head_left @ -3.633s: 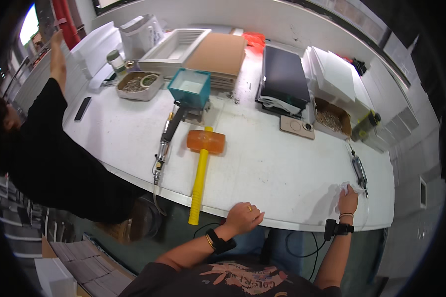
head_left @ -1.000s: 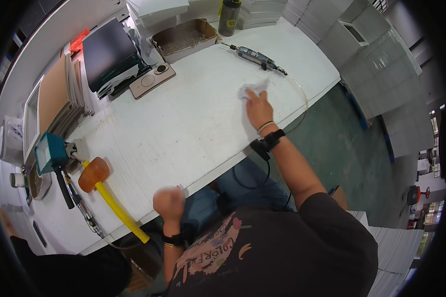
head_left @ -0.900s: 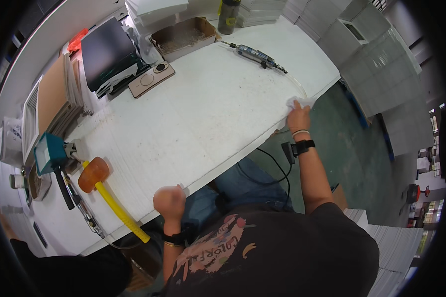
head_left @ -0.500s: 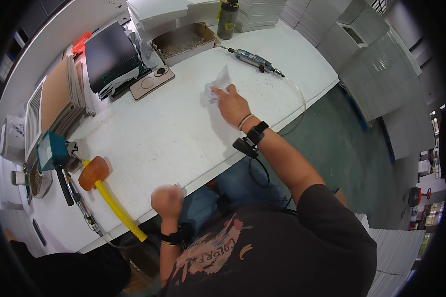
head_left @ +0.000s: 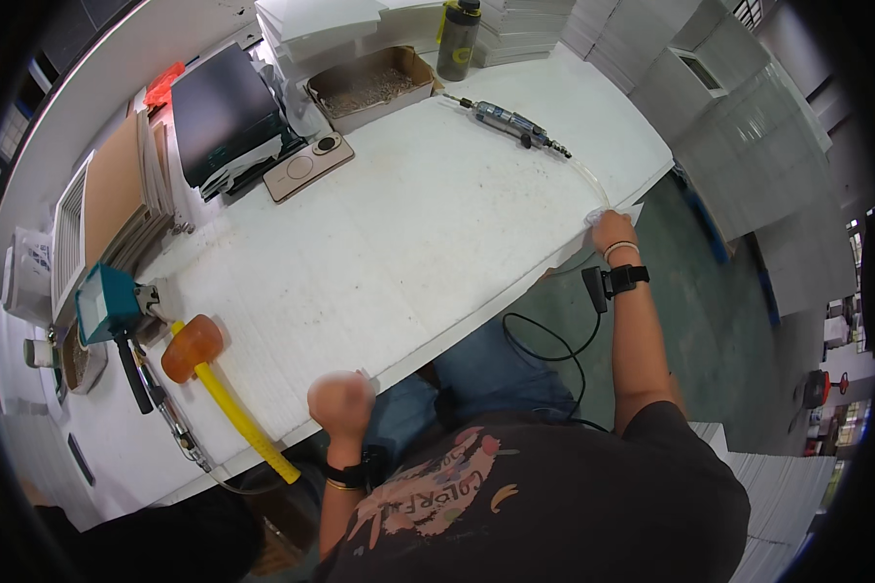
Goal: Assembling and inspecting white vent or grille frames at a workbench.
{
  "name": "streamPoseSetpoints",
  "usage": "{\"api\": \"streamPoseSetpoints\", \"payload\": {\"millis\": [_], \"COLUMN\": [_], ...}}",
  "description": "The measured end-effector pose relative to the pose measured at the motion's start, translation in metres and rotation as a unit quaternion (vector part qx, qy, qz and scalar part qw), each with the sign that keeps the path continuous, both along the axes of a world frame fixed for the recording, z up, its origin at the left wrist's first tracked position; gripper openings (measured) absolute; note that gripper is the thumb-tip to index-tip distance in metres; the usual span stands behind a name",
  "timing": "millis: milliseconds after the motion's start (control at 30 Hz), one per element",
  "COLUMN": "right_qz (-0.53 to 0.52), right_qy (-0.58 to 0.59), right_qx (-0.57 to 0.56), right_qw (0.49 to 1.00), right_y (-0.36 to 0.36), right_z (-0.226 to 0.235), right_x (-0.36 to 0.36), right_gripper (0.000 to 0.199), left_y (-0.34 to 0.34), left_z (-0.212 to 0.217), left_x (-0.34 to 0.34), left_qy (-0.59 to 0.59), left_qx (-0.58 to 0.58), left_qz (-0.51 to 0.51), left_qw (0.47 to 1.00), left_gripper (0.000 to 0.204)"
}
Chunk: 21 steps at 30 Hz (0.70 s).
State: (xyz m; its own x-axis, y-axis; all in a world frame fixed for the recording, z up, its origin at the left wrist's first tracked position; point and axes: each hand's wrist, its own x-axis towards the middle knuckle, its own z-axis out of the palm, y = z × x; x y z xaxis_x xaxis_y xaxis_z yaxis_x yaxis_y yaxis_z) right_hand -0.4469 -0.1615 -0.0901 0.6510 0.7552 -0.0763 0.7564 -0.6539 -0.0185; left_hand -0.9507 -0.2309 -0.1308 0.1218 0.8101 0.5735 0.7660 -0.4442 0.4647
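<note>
My right hand (head_left: 614, 231) is closed on a thin, crumpled white tissue (head_left: 593, 218) at the table's right front edge. Beside it runs the clear hose of a blue-grey air screwdriver (head_left: 511, 123), which lies toward the back of the white table (head_left: 389, 253). My left hand (head_left: 341, 403), curled into a fist and a little blurred, is at the front edge of the table. A small pale bit shows at its top, too unclear to name. The mallet (head_left: 192, 348), with an orange head and yellow handle, lies to the left of that hand.
At the back stand a cardboard box (head_left: 379, 115) of small metal parts and a dark bottle (head_left: 458, 44). A flat gold device (head_left: 309, 167) lies by a dark folder (head_left: 226, 112). Left are stacked boards (head_left: 117, 189) and a teal tool (head_left: 108, 303). A person's dark sleeve (head_left: 165, 532) shows lower left.
My right hand has swept from the middle of the table to its right front edge, with the white tissue along. The left fist stays by the front edge.
</note>
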Motion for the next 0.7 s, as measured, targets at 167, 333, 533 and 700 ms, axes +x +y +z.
{"api": "streamPoseSetpoints", "payload": {"millis": [167, 333, 533, 700], "right_qz": [0.152, 0.295, 0.45, 0.391], "right_qy": [0.017, 0.04, 0.295, 0.309], "right_qx": [0.16, 0.246, 0.169, 0.206], "right_qw": [0.975, 0.923, 0.826, 0.842], "right_y": [0.059, 0.125, 0.109, 0.139], "right_z": [0.042, 0.032, 0.026, 0.045], "right_x": [-0.103, -0.124, -0.176, -0.128], "right_gripper": [0.04, 0.043, 0.041, 0.053], "left_y": [0.005, -0.001, -0.002, -0.001], "left_z": [-0.001, -0.002, -0.002, 0.004], "left_x": [0.003, -0.002, 0.001, 0.003], "left_qy": [0.002, -0.011, 0.008, 0.016], "left_qx": [-0.007, -0.004, -0.017, -0.023], "left_qz": [-0.007, -0.014, 0.007, 0.01], "left_qw": [1.0, 1.0, 1.0, 1.0], "left_gripper": [0.028, 0.029, 0.029, 0.028]}}
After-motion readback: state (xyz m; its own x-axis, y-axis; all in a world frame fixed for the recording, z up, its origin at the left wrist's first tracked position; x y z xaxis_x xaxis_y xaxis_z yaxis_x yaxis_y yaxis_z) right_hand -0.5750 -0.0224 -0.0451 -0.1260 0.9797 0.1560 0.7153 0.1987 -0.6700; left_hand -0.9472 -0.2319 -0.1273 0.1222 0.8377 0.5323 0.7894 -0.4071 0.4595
